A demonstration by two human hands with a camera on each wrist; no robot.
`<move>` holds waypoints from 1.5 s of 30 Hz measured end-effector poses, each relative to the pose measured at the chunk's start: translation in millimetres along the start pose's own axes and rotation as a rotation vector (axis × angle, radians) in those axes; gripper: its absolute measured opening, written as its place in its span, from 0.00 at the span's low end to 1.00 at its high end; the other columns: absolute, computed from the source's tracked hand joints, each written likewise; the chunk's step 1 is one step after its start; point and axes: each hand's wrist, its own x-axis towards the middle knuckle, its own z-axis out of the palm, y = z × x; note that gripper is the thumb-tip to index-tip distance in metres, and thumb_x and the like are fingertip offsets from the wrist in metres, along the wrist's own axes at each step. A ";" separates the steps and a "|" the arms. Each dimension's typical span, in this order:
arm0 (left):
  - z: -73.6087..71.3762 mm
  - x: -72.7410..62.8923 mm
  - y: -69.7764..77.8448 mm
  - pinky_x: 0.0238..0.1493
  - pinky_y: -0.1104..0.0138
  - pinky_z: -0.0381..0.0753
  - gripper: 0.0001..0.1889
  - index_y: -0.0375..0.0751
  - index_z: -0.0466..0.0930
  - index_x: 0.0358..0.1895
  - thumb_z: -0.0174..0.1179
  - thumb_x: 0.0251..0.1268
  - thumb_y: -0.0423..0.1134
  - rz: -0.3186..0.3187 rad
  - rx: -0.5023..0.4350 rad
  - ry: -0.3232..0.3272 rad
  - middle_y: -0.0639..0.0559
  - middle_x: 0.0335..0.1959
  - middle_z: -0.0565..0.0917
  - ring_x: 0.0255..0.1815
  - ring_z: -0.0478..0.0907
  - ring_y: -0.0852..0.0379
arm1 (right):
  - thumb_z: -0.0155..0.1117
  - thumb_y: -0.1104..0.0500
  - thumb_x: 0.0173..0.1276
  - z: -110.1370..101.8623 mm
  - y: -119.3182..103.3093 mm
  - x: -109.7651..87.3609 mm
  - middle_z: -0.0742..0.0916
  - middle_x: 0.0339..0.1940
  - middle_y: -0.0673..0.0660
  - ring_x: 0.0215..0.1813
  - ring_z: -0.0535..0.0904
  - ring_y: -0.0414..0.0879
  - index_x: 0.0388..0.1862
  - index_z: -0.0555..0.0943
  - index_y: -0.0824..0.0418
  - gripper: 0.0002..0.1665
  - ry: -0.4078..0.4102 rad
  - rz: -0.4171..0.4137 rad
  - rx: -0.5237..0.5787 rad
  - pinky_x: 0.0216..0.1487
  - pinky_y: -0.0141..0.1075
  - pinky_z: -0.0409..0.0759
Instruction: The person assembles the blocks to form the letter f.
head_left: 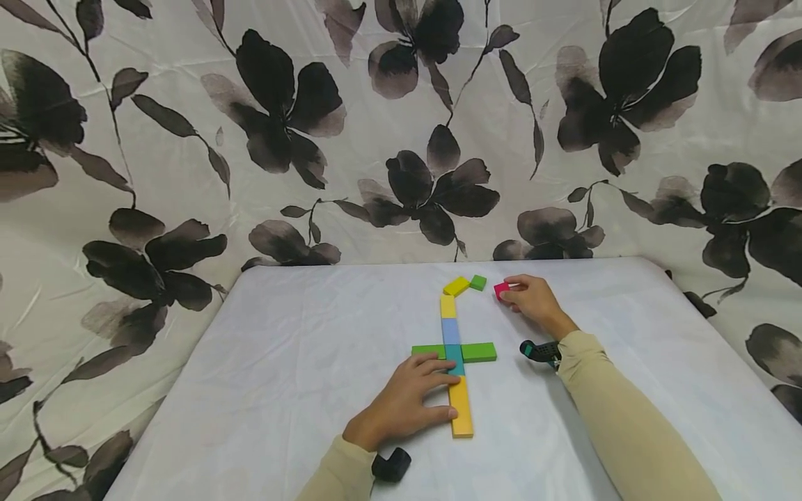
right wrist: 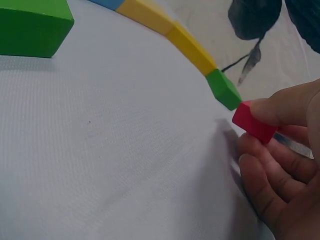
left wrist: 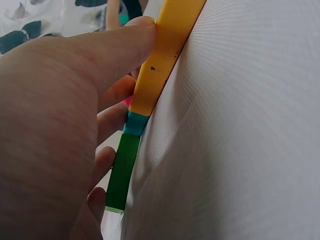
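Between thumb and fingers, my right hand (head_left: 535, 300) pinches a small red block (head_left: 499, 291) at the far part of the table. Just left of it lies a small green block (head_left: 478, 282), beside a tilted yellow block (head_left: 456, 286). From there a column runs toward me: a yellow block (head_left: 447, 306), a blue one (head_left: 450, 332), a teal one (head_left: 457, 362) and a long orange-yellow block (head_left: 462, 421). My left hand (head_left: 410, 395) rests along the column's left side, fingers loosely extended, thumb at the orange-yellow block. Its fingers partly cover the teal block and the left green block (head_left: 427, 349).
Another green block (head_left: 479, 352) sticks out to the right of the teal one. A white cloth covers the table (head_left: 301, 376). Behind its far edge hangs a floral curtain (head_left: 351, 118). Dark wrist cameras sit at both wrists, the right one (head_left: 539, 351) near the tabletop.
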 end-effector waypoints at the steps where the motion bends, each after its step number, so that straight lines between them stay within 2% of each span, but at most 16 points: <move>1: 0.1 -0.1 0.4 0.74 0.46 0.55 0.28 0.62 0.78 0.66 0.59 0.66 0.65 -0.002 -0.003 -0.003 0.67 0.72 0.68 0.77 0.54 0.54 | 0.66 0.57 0.72 1.3 0.8 1.0 0.82 0.55 0.66 0.40 0.81 0.48 0.68 0.75 0.64 0.29 0.004 -0.001 -0.009 0.38 0.31 0.81; 5: -0.1 0.4 1.6 0.74 0.46 0.55 0.28 0.62 0.78 0.66 0.60 0.66 0.65 -0.002 -0.004 -0.002 0.67 0.72 0.68 0.77 0.55 0.54 | 0.66 0.57 0.72 5.6 0.5 5.0 0.82 0.54 0.66 0.41 0.81 0.50 0.68 0.75 0.65 0.28 0.020 -0.026 -0.052 0.41 0.35 0.82; 10: -0.6 2.4 3.1 0.74 0.46 0.54 0.28 0.62 0.78 0.66 0.59 0.66 0.66 -0.004 -0.002 0.004 0.67 0.72 0.68 0.77 0.54 0.54 | 0.66 0.56 0.72 9.3 -3.7 8.3 0.81 0.57 0.65 0.54 0.77 0.56 0.67 0.76 0.65 0.27 0.034 -0.065 -0.129 0.56 0.48 0.79; 13: 0.2 3.1 3.2 0.74 0.46 0.54 0.29 0.62 0.78 0.66 0.58 0.66 0.67 -0.003 0.000 0.002 0.67 0.72 0.68 0.77 0.54 0.55 | 0.66 0.56 0.72 10.6 -5.4 8.9 0.81 0.58 0.65 0.59 0.75 0.59 0.67 0.76 0.65 0.27 0.034 -0.072 -0.165 0.63 0.52 0.75; 20: -0.3 2.9 4.7 0.75 0.47 0.54 0.28 0.62 0.78 0.66 0.59 0.66 0.67 -0.004 0.001 -0.003 0.67 0.72 0.68 0.78 0.54 0.54 | 0.64 0.54 0.74 12.6 -4.1 9.9 0.82 0.58 0.66 0.57 0.75 0.58 0.68 0.76 0.64 0.28 0.025 -0.084 -0.208 0.62 0.52 0.76; 30: -2.5 0.0 6.0 0.75 0.46 0.54 0.28 0.62 0.78 0.66 0.60 0.65 0.65 -0.008 -0.010 0.002 0.67 0.72 0.68 0.78 0.54 0.55 | 0.61 0.54 0.75 15.7 -6.9 12.2 0.82 0.57 0.66 0.54 0.75 0.57 0.70 0.74 0.65 0.29 0.008 -0.059 -0.241 0.60 0.51 0.76; 45: -1.3 -1.6 4.1 0.75 0.46 0.54 0.27 0.62 0.79 0.66 0.61 0.65 0.64 -0.004 -0.020 0.011 0.67 0.72 0.68 0.78 0.54 0.55 | 0.58 0.54 0.76 15.8 -5.8 13.9 0.79 0.61 0.67 0.61 0.72 0.60 0.72 0.72 0.64 0.29 -0.035 -0.033 -0.273 0.67 0.56 0.70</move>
